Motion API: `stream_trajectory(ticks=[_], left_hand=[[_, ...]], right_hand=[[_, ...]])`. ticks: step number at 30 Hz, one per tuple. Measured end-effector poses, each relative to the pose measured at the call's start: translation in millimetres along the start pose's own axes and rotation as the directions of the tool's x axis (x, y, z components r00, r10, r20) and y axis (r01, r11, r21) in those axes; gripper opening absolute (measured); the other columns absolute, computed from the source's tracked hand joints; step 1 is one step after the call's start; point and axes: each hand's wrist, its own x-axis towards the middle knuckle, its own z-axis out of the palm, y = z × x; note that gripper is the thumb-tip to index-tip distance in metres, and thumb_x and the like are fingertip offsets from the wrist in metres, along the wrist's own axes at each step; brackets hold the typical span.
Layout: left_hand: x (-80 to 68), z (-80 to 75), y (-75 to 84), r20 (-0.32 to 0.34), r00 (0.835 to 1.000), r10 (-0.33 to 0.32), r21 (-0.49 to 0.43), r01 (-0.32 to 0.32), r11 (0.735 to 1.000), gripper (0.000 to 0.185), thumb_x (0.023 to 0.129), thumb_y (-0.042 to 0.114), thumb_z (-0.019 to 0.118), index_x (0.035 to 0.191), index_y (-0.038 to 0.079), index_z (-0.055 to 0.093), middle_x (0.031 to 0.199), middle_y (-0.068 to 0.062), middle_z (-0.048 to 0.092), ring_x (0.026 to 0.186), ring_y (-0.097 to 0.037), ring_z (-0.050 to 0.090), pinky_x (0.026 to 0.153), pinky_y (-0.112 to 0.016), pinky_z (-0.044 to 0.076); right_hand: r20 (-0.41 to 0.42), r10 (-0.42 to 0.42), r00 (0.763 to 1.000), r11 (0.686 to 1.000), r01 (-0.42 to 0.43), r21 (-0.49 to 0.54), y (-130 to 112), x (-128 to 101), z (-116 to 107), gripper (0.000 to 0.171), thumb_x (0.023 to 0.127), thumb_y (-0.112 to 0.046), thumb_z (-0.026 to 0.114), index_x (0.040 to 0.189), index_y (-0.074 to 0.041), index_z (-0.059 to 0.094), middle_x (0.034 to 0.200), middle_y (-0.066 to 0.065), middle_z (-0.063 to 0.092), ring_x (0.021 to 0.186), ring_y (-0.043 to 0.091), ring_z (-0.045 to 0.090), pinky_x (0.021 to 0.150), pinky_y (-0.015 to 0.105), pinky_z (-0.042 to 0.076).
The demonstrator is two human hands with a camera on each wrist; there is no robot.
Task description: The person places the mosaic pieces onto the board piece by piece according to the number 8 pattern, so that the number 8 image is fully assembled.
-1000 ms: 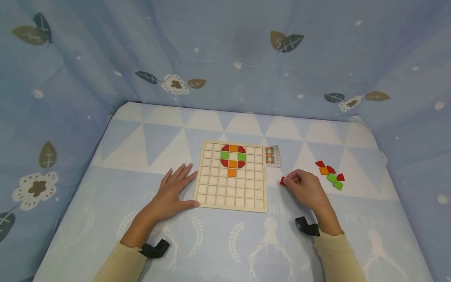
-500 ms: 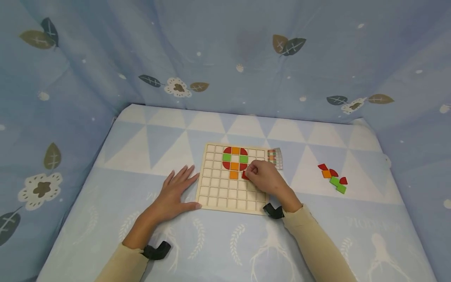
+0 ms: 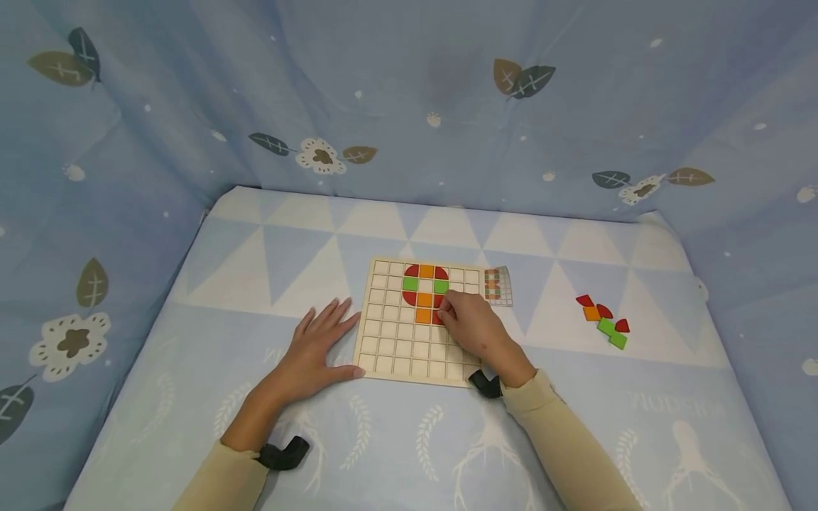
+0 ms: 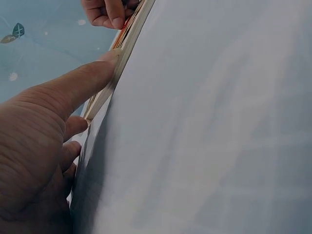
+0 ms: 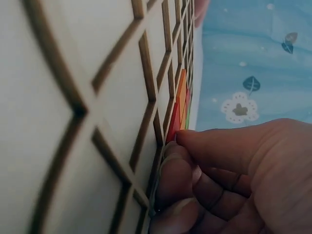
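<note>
Right hand (image 3: 469, 323) pinches a red piece (image 5: 172, 124) at its fingertips, down against the wooden grid board (image 3: 396, 348), just right of the lower orange square (image 3: 422, 316). Left hand (image 3: 316, 348) lies flat, fingers spread, thumb touching the board's left edge.

Background: a blue fabric backdrop (image 3: 409, 106) printed with leaves and white flowers encloses the scene on three sides. The worktop (image 3: 255, 255) is covered by a pale blue cloth bearing white triangles, antler and wheat-sprig motifs. Lighting is soft and even.
</note>
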Motion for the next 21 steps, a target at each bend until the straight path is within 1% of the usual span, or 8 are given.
stream_trajectory(ticks=[2, 4, 6, 8, 10, 12, 16, 21], left_hand=[[0.1, 0.2, -0.1, -0.002, 1.000, 0.002, 0.002, -0.002, 1.000, 0.093, 0.077, 0.059, 0.072, 0.151, 0.020, 0.035, 0.161, -0.002, 0.016, 0.148, -0.026, 0.007, 0.115, -0.053, 0.000], [0.0, 0.6, -0.6, -0.002, 1.000, 0.001, 0.002, -0.001, 1.000, 0.093, 0.076, 0.059, 0.072, 0.151, 0.020, 0.035, 0.161, -0.002, 0.016, 0.148, -0.026, 0.007, 0.115, -0.053, 0.000], [0.0, 1.2, -1.1, -0.002, 1.000, 0.000, 0.004, 0.000, 1.000, 0.093, 0.077, 0.060, 0.072, 0.151, 0.020, 0.034, 0.161, -0.002, 0.016, 0.148, -0.026, 0.007, 0.115, -0.052, 0.000], [0.0, 1.6, -1.6, -0.005, 1.000, 0.002, 0.006, -0.002, 1.000, 0.093, 0.077, 0.060, 0.071, 0.152, 0.021, 0.034, 0.161, -0.002, 0.016, 0.148, -0.026, 0.007, 0.115, -0.052, 0.000], [0.1, 1.6, -1.8, -0.008, 1.000, 0.008, 0.003, -0.008, 1.000, 0.092, 0.077, 0.060, 0.071, 0.152, 0.021, 0.034, 0.161, -0.002, 0.017, 0.148, -0.026, 0.007, 0.115, -0.053, 0.000], [0.2, 1.3, -1.9, -0.011, 1.000, 0.013, 0.002, -0.013, 1.000, 0.092, 0.077, 0.060, 0.071, 0.152, 0.021, 0.034, 0.161, -0.002, 0.017, 0.148, -0.026, 0.007, 0.115, -0.053, 0.000], [0.5, 0.8, -1.6, -0.011, 1.000, 0.013, 0.006, -0.013, 1.000, 0.092, 0.077, 0.061, 0.070, 0.152, 0.021, 0.034, 0.161, -0.002, 0.017, 0.148, -0.026, 0.007, 0.115, -0.053, 0.001], [0.7, 0.5, -0.4, -0.005, 1.000, 0.008, 0.006, -0.008, 1.000, 0.092, 0.077, 0.060, 0.072, 0.151, 0.020, 0.034, 0.161, -0.002, 0.017, 0.148, -0.026, 0.007, 0.115, -0.053, 0.000]], right_hand=[[-0.009, -0.002, 1.000, 1.000, 0.002, -0.012, -0.9, -1.5, 0.5, 0.013, 0.097, -0.017, 0.058, 0.084, -0.016, 0.059, 0.070, -0.008, 0.057, 0.058, 0.012, 0.049, 0.054, 0.027, 0.043], [-0.019, -0.017, 1.000, 0.999, 0.016, -0.032, -1.7, -3.9, 0.7, 0.010, 0.096, -0.016, 0.059, 0.086, -0.015, 0.063, 0.075, -0.008, 0.060, 0.062, 0.012, 0.051, 0.057, 0.028, 0.046], [-0.027, -0.044, 0.999, 0.998, 0.042, -0.053, -1.3, -7.2, 1.1, 0.009, 0.095, -0.016, 0.060, 0.092, -0.013, 0.067, 0.083, -0.007, 0.064, 0.070, 0.011, 0.055, 0.064, 0.029, 0.049], [-0.035, -0.063, 0.997, 0.996, 0.060, -0.066, -0.2, -11.5, 0.1, 0.011, 0.095, -0.016, 0.061, 0.097, -0.012, 0.071, 0.090, -0.005, 0.066, 0.078, 0.011, 0.058, 0.072, 0.029, 0.051], [-0.045, -0.068, 0.997, 0.996, 0.065, -0.057, 2.7, -16.8, -2.2, 0.015, 0.095, -0.018, 0.061, 0.103, -0.011, 0.071, 0.097, -0.003, 0.067, 0.085, 0.011, 0.059, 0.078, 0.031, 0.051], [-0.059, -0.060, 0.996, 0.998, 0.058, -0.034, 7.4, -22.1, -6.8, 0.018, 0.095, -0.019, 0.061, 0.107, -0.011, 0.071, 0.101, -0.002, 0.067, 0.087, 0.013, 0.059, 0.080, 0.033, 0.051], [-0.108, -0.029, 0.994, 1.000, 0.028, -0.006, 21.9, -33.3, -21.5, 0.020, 0.096, -0.020, 0.059, 0.110, -0.008, 0.069, 0.104, 0.003, 0.067, 0.088, 0.017, 0.059, 0.080, 0.037, 0.051], [-0.159, 0.057, 0.986, 0.998, -0.061, -0.021, 46.7, -47.2, -44.8, 0.023, 0.096, -0.019, 0.058, 0.112, -0.005, 0.067, 0.103, 0.007, 0.066, 0.086, 0.021, 0.057, 0.077, 0.039, 0.050]])
